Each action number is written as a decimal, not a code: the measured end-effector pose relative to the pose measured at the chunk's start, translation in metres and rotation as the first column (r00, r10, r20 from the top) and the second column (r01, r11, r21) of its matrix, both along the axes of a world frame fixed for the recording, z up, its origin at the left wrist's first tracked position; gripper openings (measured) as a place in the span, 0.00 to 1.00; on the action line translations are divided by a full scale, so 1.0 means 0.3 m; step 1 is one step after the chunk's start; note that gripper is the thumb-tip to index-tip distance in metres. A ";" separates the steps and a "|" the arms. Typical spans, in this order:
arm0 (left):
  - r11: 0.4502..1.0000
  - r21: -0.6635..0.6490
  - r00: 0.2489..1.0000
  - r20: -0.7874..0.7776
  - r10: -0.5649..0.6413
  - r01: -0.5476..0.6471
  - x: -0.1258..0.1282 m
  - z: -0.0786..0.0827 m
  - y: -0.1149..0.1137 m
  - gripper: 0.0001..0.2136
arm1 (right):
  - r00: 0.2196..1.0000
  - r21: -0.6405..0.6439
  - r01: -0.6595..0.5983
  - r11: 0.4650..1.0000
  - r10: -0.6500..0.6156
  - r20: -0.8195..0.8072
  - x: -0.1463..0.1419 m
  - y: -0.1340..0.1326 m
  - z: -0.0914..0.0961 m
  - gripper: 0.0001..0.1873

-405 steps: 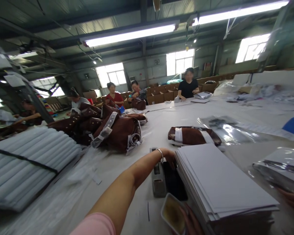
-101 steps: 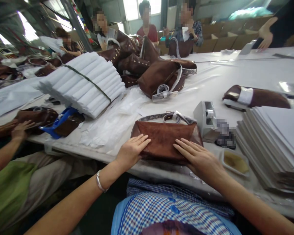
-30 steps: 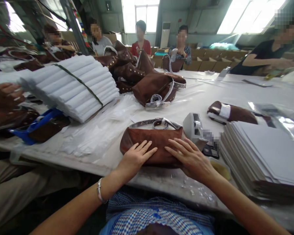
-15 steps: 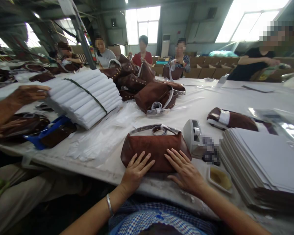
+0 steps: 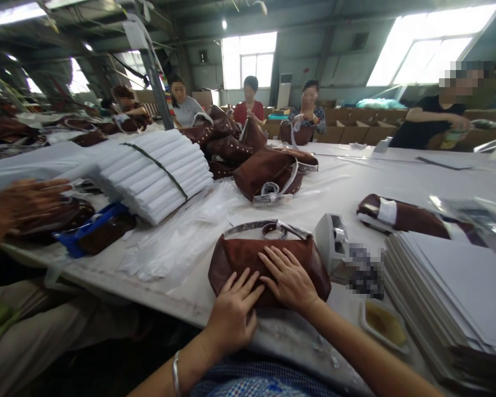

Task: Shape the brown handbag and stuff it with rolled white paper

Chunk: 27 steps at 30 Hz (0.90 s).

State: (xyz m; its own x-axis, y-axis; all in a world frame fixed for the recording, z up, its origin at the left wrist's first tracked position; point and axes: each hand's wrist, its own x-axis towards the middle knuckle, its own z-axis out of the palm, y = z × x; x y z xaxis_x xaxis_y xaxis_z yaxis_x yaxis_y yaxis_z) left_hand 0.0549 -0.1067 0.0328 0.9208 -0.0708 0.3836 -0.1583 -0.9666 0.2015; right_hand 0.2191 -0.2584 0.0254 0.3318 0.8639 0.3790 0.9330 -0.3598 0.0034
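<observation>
A brown suede bag [image 5: 240, 256] lies flat near the front edge of the long white table [image 5: 355, 182], its wrapped strap [image 5: 268, 227] at the far side. My left hand [image 5: 233, 311] rests flat on the bag's near edge, fingers spread. My right hand [image 5: 287, 278] lies flat on the middle of the bag, fingers stretched out. The two hands touch at the thumbs. Neither hand holds anything.
A grey tape dispenser [image 5: 333, 242] stands right of the bag, then a small tray [image 5: 382, 325] and a stack of white sheets [image 5: 454, 292]. A bundle of white rolls [image 5: 157, 171], clear plastic bags [image 5: 177, 242] and more brown bags [image 5: 268, 168] lie beyond. A co-worker's hand [image 5: 28, 201] is at left; several people sit at the far side.
My right hand has slid left onto the middle of the bag, closer to my left hand. The view has tilted up a little. The co-worker's hand at left has moved off the white rolls.
</observation>
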 end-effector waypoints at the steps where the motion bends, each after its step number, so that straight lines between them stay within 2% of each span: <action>1: 0.997 -0.070 0.999 -0.046 0.022 -0.025 0.019 0.052 0.004 0.18 | 1.000 0.008 -0.004 1.000 0.004 0.011 0.000 -0.005 -0.003 0.28; 3: 0.981 -0.168 0.989 -0.125 0.075 -0.096 0.078 0.134 0.017 0.13 | 0.999 0.026 -0.008 1.000 0.007 0.033 0.002 -0.009 -0.001 0.27; 5: 0.975 -0.186 0.987 -0.126 0.095 -0.118 0.154 0.164 0.028 0.14 | 0.998 0.065 -0.020 0.998 0.017 0.058 0.004 -0.008 0.002 0.26; 7: 0.986 -0.140 0.995 -0.056 0.080 -0.087 0.220 0.136 0.030 0.17 | 0.997 0.119 -0.033 0.992 0.024 0.075 0.005 -0.007 0.000 0.24; 9: 0.994 -0.078 0.997 0.014 0.079 -0.078 0.256 0.070 0.021 0.20 | 0.996 0.170 -0.042 0.985 0.028 0.084 0.003 -0.007 -0.006 0.22; 12: 0.992 -0.017 0.987 0.102 0.124 -0.122 0.257 -0.025 0.005 0.22 | 0.996 0.221 -0.057 0.974 0.039 0.084 -0.004 -0.012 -0.013 0.22; 14: 0.990 0.010 0.978 0.159 0.138 -0.141 0.246 -0.060 -0.003 0.22 | 0.995 0.247 -0.069 0.967 0.049 0.083 -0.007 -0.014 -0.016 0.22; 19: 0.983 0.045 0.953 0.258 0.159 -0.176 0.247 -0.081 -0.008 0.21 | 0.995 0.282 -0.075 0.956 0.055 0.078 -0.004 -0.012 -0.018 0.21; 23: 0.980 0.058 0.943 0.291 0.165 -0.189 0.253 -0.090 -0.009 0.21 | 0.996 0.245 -0.081 0.966 0.069 0.057 -0.008 -0.014 -0.011 0.21; 25: 0.979 0.060 0.940 0.296 0.167 -0.193 0.253 -0.094 -0.009 0.21 | 0.997 0.210 -0.078 0.975 0.079 0.004 -0.008 -0.018 0.003 0.21; 27: 0.978 0.059 0.938 0.301 0.172 -0.198 0.252 -0.096 -0.009 0.21 | 0.989 0.182 -0.067 0.981 0.090 -0.120 0.007 -0.023 0.031 0.19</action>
